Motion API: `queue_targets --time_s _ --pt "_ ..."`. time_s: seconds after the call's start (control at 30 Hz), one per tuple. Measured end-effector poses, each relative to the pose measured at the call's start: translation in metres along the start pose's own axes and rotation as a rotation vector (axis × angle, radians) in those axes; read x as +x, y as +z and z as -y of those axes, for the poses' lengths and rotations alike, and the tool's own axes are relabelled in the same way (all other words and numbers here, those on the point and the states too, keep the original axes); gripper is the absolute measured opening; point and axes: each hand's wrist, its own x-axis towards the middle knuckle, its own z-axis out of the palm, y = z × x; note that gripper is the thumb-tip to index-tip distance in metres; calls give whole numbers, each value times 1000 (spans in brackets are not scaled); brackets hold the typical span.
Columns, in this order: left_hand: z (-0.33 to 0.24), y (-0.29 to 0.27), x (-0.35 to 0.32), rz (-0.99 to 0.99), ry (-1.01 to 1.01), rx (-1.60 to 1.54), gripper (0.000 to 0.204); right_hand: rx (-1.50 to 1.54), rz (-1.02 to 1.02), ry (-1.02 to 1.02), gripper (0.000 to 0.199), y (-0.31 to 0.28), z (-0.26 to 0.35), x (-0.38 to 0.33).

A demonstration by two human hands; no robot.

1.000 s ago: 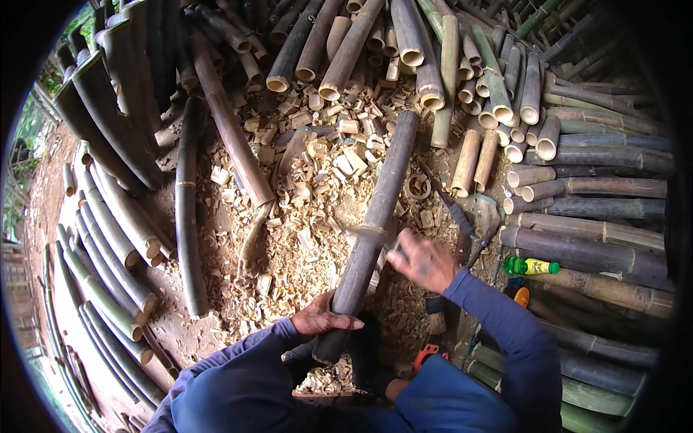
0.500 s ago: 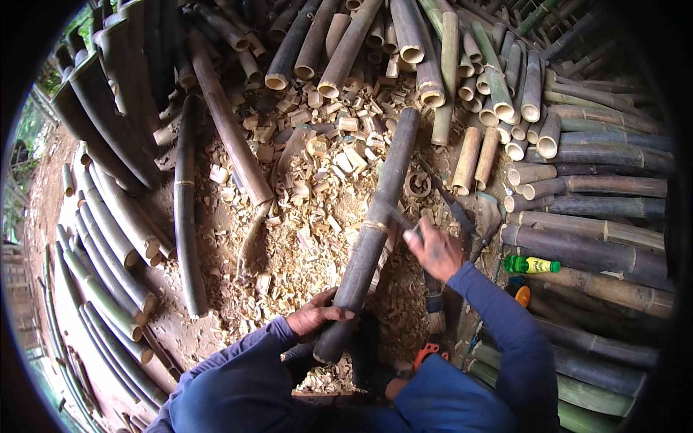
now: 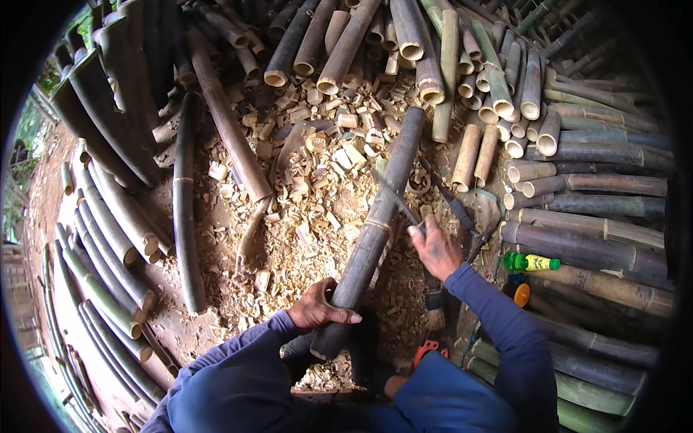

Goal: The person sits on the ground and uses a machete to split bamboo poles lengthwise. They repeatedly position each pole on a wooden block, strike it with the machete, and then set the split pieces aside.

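Note:
A dark bamboo pole [image 3: 359, 268] slants away from me, its near end between my knees and its far end over the shavings. Near the lower end, my left hand [image 3: 316, 306] is closed round it, thumb across the top. My right hand [image 3: 437, 249], right of the pole, is closed on a knife [image 3: 395, 195]. The narrow grey blade lies across the pole just above a pale ring at the node, with its tip past the pole's left side. My fingers hide most of the handle.
Pale bamboo chips [image 3: 310, 195] cover the ground ahead. Cut bamboo poles [image 3: 599, 187] are stacked along the right, more at the back and left. A green bottle [image 3: 530, 263] rests on the right stack. An orange-handled tool [image 3: 426, 351] lies by my right knee.
The knife blade, blurred before, now shows plainly across the pole. My right hand has shifted slightly. My left hand and the pole's near end have moved a little up and left.

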Motion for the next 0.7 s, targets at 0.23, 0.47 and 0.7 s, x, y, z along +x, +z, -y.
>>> queue_targets --time_s 0.23,0.47,0.7 --pt "12 -1 9 82 38 1 89 -9 84 -124 48 1 8 -9" --pt "12 3 2 186 -172 -446 74 -86 147 -364 45 -3 25 -25" --pt "19 -1 8 259 -119 -512 75 -108 146 -487 43 -16 32 -32"
